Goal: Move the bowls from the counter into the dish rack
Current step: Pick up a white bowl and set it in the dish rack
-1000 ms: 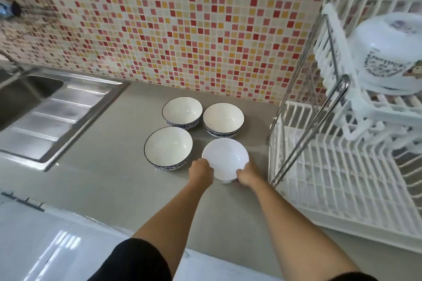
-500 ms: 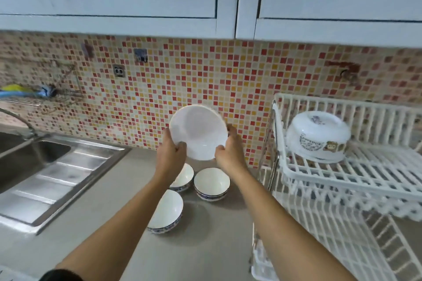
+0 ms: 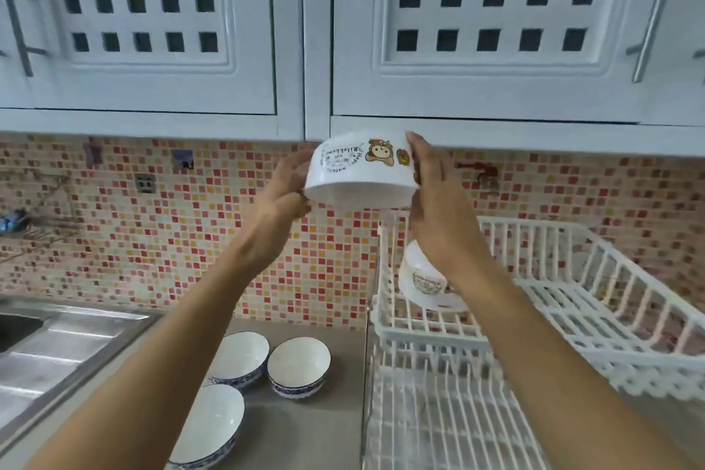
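I hold a white cartoon bowl (image 3: pixel 360 172) upside down, high in front of the wall cupboards. My left hand (image 3: pixel 284 187) grips its left side and my right hand (image 3: pixel 431 187) its right side. It hangs above and left of the white two-tier dish rack (image 3: pixel 595 317). A second cartoon bowl (image 3: pixel 423 282) lies inverted on the rack's upper tier, partly hidden by my right wrist. Three blue-rimmed bowls stay on the grey counter: one at the back left (image 3: pixel 242 357), one at the back right (image 3: pixel 299 366), one nearest me (image 3: pixel 213 422).
A steel sink and drainboard (image 3: pixel 57 351) fill the left. The mosaic tile wall (image 3: pixel 190 233) runs behind the counter. White cupboard doors (image 3: pixel 152 23) hang low overhead, close to the raised bowl. The rack's lower tier (image 3: pixel 438 424) sits at the bottom right.
Both hands lifted the white bowl off the counter, raised it to cupboard height, turned it rim-down and carried it right towards the rack. My view tilted upward.
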